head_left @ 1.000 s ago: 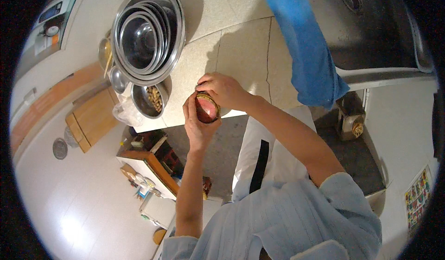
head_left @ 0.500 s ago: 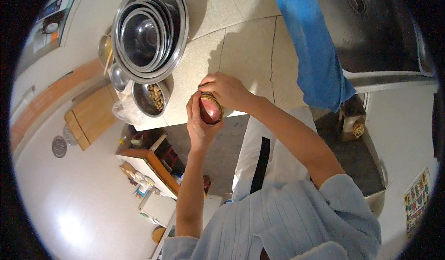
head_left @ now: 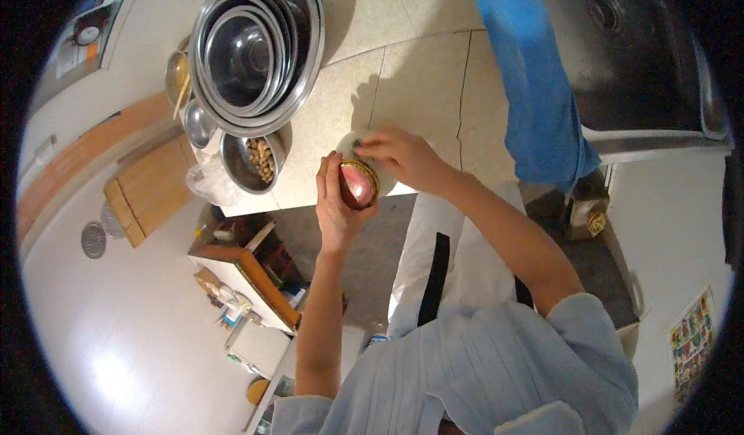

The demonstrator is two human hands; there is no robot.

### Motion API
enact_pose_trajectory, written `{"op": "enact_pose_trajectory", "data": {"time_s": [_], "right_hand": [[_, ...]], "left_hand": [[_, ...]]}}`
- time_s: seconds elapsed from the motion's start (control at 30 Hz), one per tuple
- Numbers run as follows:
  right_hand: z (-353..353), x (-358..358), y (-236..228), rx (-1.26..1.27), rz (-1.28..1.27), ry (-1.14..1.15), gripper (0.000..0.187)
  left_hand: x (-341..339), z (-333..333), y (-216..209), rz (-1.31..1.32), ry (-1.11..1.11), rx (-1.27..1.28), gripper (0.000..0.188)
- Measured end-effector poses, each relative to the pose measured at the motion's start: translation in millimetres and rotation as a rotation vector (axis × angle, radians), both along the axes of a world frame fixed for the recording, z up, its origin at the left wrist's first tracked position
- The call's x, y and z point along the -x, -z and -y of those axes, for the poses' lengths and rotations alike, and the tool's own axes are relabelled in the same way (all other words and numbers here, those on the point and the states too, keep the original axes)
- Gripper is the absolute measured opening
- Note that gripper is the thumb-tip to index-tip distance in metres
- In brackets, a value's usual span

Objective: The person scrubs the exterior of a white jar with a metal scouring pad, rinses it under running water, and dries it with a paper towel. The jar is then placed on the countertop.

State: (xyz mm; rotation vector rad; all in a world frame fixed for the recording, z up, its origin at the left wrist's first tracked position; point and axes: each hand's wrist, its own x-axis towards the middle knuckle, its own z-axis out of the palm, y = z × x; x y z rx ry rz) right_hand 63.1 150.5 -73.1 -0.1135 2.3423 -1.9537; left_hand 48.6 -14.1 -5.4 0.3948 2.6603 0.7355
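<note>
My left hand (head_left: 339,212) is wrapped round a small round tin-like container (head_left: 358,185) with a shiny pinkish-red face and a gold rim. That face is tilted towards me, and the fingers cover its left side. Just beyond the rim is my right hand (head_left: 403,156), its fingers drawn together towards the container's far edge. A small dark spot shows at those fingertips; what it is cannot be made out. Both hands are over the front edge of the tiled counter (head_left: 418,86).
Nested steel bowls (head_left: 248,59) stand at the counter's left, beside a steel bowl (head_left: 236,163) of small brownish pieces. A blue cloth (head_left: 535,78) hangs over the edge by the dark sink (head_left: 635,70). Left of the counter is a wooden board (head_left: 151,195).
My right hand has moved off the container's rim to the right, and its fingers are straighter. The left hand keeps its hold. The whole view has shifted slightly.
</note>
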Motion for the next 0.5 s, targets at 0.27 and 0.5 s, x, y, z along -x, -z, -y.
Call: {"op": "enact_pose_trajectory", "data": {"time_s": [0.27,0.5], "right_hand": [[7,34,32,-0.112,0.029,-0.036,0.031],[5,8,11,0.034,-0.086,0.045,0.028]], "left_hand": [[2,-2,1,0.022,0.029,0.008,0.097],[-4,5,6,-0.016,0.004,-0.023,0.099]]}}
